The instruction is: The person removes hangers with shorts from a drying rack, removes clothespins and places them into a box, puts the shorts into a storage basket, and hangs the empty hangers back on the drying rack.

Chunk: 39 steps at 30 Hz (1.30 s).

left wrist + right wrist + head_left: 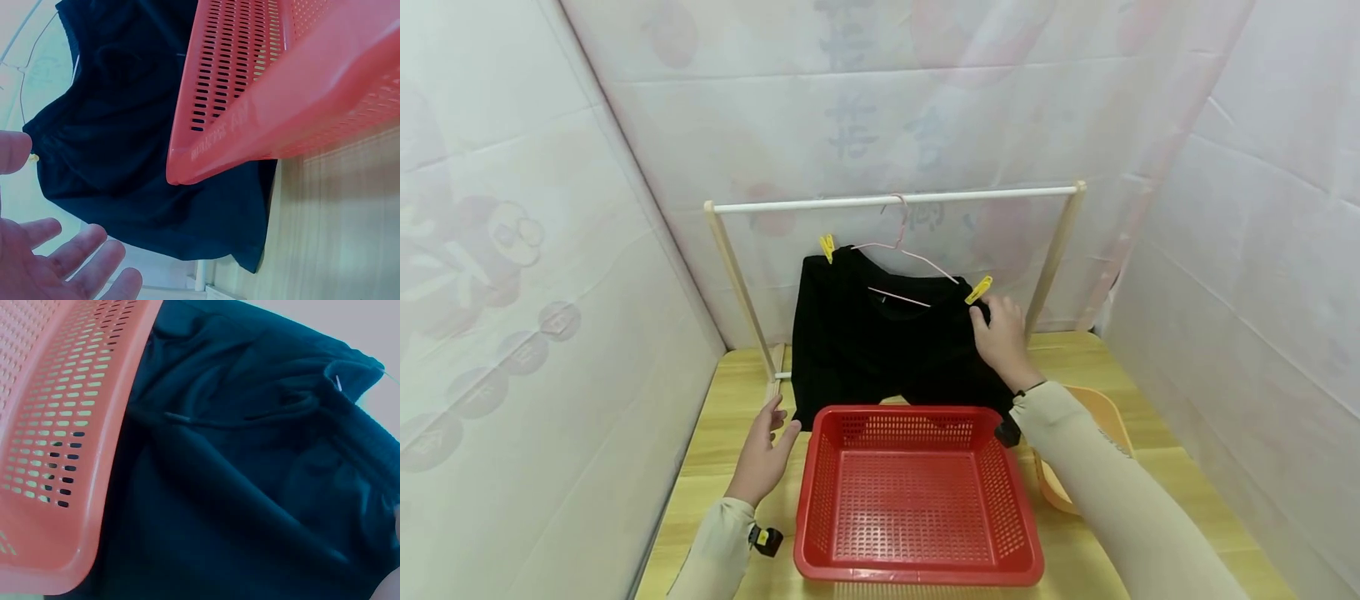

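Observation:
Black shorts point(887, 342) with a drawstring point(250, 419) hang by the waistband from a thin pink hanger point(898, 243). One yellow clothespin point(827, 248) sits at the left end of the waistband and another yellow clothespin point(979, 289) at the right end. Just below the right clothespin, my right hand point(1002, 337) pinches the edge of the shorts, thumb in front; its fingers are partly hidden. My left hand point(763, 454) is held in the air left of the red basket, fingers apart and holding nothing. In the left wrist view its palm and fingertips show beside the shorts.
A rack with a white rail point(805, 205) and wooden legs carries the hanger. The red perforated basket point(917, 577) stands in front of the shorts, overlapping their lower part. A yellow-orange basket point(1101, 408) is partly behind my right forearm. Printed fabric walls enclose the wooden table point(707, 467).

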Each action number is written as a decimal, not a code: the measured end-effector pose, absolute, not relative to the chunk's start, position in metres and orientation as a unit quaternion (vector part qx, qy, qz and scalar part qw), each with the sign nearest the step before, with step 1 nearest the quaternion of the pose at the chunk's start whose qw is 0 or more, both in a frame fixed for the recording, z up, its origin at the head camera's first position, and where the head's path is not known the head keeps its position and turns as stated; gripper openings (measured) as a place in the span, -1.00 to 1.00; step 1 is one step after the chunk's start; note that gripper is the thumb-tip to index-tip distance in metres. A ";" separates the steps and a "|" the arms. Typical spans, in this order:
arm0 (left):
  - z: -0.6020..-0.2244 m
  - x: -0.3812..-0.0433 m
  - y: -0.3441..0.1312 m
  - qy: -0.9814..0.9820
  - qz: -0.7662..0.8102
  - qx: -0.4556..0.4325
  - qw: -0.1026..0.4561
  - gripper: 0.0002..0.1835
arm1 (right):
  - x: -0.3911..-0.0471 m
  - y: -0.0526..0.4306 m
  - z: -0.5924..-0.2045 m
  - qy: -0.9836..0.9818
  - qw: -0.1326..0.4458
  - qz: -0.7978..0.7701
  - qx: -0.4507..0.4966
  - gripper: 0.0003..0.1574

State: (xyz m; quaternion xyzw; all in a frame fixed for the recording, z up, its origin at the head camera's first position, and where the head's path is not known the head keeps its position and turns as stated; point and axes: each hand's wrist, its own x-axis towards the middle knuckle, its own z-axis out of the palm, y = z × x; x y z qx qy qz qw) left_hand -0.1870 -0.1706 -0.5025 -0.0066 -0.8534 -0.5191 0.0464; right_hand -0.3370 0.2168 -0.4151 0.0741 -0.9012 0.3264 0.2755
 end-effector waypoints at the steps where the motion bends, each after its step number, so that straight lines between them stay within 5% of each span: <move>1: -0.503 -0.187 -0.170 -0.852 -0.521 -0.006 0.046 -0.26 | -0.337 0.217 -0.416 -0.900 0.280 0.326 0.075 -0.60; 25: -0.521 -0.188 -0.166 -0.848 -0.529 -0.018 0.015 -0.22 | -0.335 0.217 -0.430 -0.841 0.370 0.395 0.026 -0.69; 39: -0.524 -0.188 -0.164 -0.850 -0.526 -0.019 0.017 -0.35 | -0.332 0.221 -0.413 -0.815 0.402 0.415 0.034 -0.69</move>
